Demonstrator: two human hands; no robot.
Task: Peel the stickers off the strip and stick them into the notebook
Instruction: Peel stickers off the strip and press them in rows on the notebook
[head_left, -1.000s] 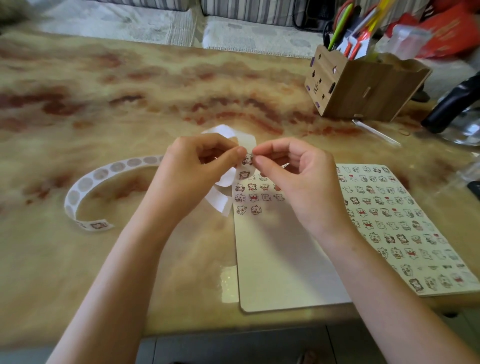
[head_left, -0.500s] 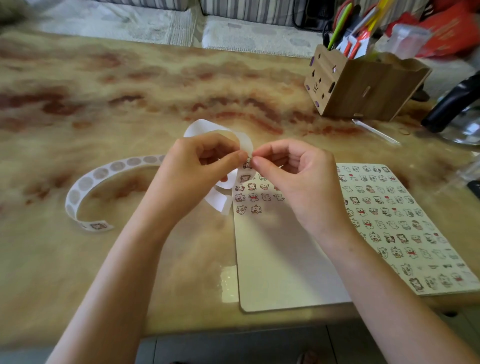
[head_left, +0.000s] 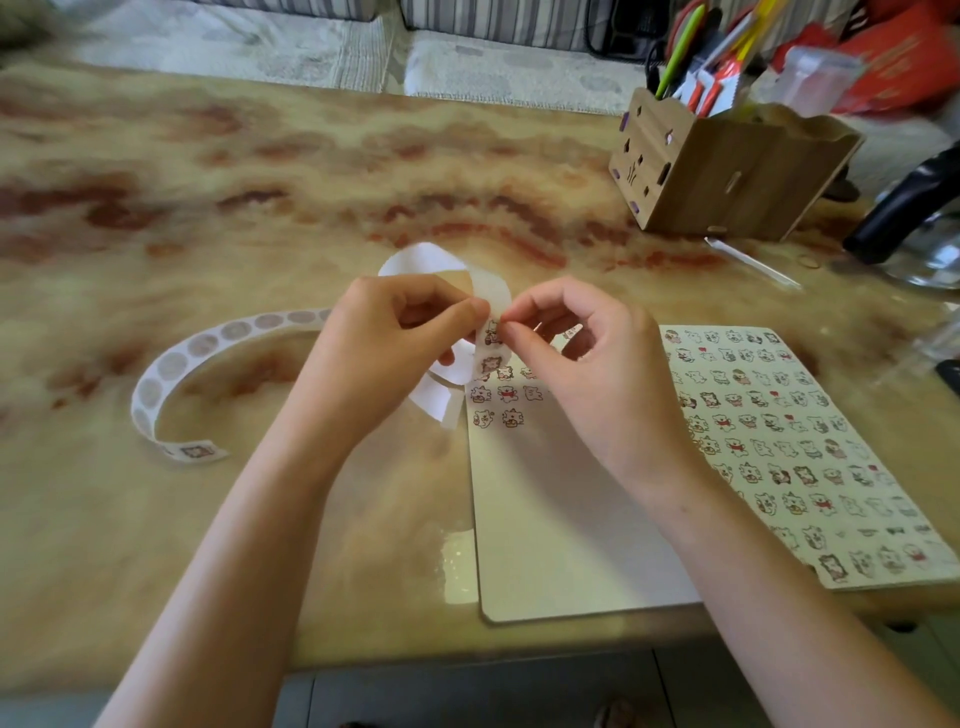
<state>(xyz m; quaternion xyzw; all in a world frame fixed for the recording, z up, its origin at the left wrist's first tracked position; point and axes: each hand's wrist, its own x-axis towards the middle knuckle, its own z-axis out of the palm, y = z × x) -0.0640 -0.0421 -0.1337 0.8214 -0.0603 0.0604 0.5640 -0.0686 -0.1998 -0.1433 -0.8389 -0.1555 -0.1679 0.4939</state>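
My left hand (head_left: 395, 338) clamps the curling white sticker strip (head_left: 426, 257), right hand (head_left: 576, 358) pinches a sticker (head_left: 492, 332); the left page of the white notebook (head_left: 545, 519) is mostly bare.

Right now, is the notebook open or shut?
Open: the notebook lies spread flat, left page mostly blank with sticker rows at its top, right page covered in them.
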